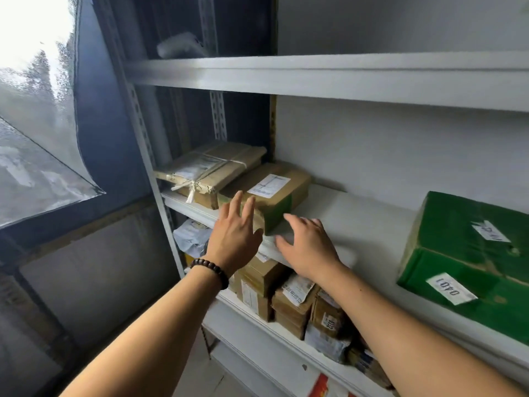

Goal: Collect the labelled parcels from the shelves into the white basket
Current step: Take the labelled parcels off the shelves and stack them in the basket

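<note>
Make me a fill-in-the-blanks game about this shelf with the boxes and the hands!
The big box at the right of the shelf is ____. The bead bracelet sits on the ____ wrist. The left hand and right hand reach toward a brown parcel with a ____ label on top.
Missing words: green; left; white.

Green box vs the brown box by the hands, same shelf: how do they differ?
Colour: the green box is all green; the brown box is brown with a green band.
Place: the brown box sits left, beside a string-tied parcel; the green box stands apart at right.
Hands: the left hand and right hand reach at the brown box, not the green box.
Both carry white labels.
</note>
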